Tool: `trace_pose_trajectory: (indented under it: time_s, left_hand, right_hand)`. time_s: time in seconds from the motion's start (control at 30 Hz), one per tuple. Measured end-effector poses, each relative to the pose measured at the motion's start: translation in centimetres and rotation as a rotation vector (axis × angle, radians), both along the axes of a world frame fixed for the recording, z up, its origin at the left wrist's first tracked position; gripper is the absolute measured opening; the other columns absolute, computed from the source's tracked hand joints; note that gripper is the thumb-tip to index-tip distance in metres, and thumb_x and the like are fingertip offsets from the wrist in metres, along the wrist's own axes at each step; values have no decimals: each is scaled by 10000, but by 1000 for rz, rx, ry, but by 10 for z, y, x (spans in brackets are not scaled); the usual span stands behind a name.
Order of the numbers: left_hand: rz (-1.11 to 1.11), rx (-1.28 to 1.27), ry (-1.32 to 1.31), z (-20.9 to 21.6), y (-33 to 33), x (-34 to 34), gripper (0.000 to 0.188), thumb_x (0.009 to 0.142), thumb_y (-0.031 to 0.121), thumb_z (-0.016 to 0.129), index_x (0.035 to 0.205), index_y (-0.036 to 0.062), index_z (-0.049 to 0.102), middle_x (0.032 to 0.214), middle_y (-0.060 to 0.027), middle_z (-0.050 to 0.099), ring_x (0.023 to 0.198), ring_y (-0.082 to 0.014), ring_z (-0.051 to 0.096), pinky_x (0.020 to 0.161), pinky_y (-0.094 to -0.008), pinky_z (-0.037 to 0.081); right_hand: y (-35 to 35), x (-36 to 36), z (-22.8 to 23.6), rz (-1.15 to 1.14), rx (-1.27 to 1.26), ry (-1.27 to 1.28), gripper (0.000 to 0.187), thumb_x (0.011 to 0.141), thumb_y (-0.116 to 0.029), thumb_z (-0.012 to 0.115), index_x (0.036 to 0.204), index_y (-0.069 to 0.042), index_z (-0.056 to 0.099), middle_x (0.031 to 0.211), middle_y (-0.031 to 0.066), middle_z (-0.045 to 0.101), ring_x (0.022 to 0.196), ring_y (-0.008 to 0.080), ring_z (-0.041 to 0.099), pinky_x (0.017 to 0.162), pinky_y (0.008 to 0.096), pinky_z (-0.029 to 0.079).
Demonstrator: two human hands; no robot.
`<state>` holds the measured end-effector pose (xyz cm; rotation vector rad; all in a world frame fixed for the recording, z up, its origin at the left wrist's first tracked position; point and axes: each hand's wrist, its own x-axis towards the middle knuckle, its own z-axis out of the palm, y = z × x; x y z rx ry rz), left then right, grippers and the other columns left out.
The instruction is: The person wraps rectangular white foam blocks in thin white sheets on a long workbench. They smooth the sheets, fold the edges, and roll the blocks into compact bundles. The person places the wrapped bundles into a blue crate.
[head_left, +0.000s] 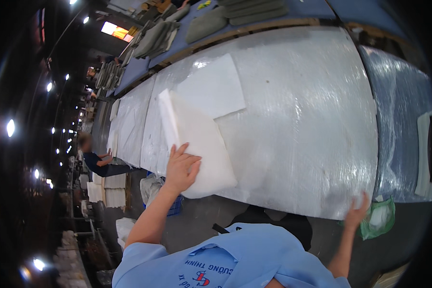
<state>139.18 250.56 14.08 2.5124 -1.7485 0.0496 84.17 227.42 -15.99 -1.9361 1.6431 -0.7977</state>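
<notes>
A thick white foam-like pad (199, 144) lies slanted near the left part of the front edge of a wrapped table, its near end over the edge. My left hand (181, 170) rests on its left side, back of the hand up, fingers spread against the pad. A flat white sheet (216, 89) lies behind it, partly covered by the pad. My right hand (357, 211) is at the table's front right corner, slightly blurred, fingers apart with nothing seen in them. A green plastic bag (379, 218) with something white inside hangs or stands right beside it.
Clear film covers the table (302, 115). Grey-green folded pads (206, 24) lie on blue surfaces beyond. A second wrapped surface (398, 120) adjoins at right. A person (98, 161) works at far left, near white stacks (114, 189). A blue crate (176, 206) sits below the table edge.
</notes>
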Motion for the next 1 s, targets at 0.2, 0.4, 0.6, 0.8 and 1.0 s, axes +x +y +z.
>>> trace_pose_trajectory:
  time_s: [0.2,0.4,0.6,0.8,1.0]
  left_hand:
    - [2,-44,10,-7,20,22,223,917,230,706,1068,91,793,983,-112,763,1329,-394,560,1214,-631,249]
    - [-159,5,214,4,33,58,439,920,366,734,1266,96,721,1073,-125,761,1360,-429,524,1226,-639,207]
    - [-784,469,207,74,15,144,822,800,381,849,1516,156,514,1476,-123,581,1514,-410,358,1274,-646,106]
    - [-984,355,-187,38,-22,187,593,687,138,869,1227,85,630,1168,-86,679,1229,-323,609,1272,-524,255]
    - [-947,174,22,62,-10,159,352,688,134,803,994,65,644,946,-99,690,940,-337,675,976,-430,507]
  right_hand:
    - [163,294,97,939,75,-358,1072,769,-508,861,1570,0,362,1550,273,422,1415,472,406,1167,577,309]
    - [241,407,129,909,-102,-474,1153,706,-457,916,1578,-13,308,1520,275,422,1371,469,428,1105,596,330]
    - [287,448,136,616,50,-655,1018,661,-275,956,1479,-16,409,1408,233,502,1247,413,491,1084,515,374]
    - [286,469,122,396,-1,-536,830,724,-184,889,1416,-7,467,1341,193,568,1237,354,590,1056,429,466]
    - [206,402,148,611,-45,-503,708,726,-155,867,1347,35,586,1309,196,664,1183,297,675,1032,407,513]
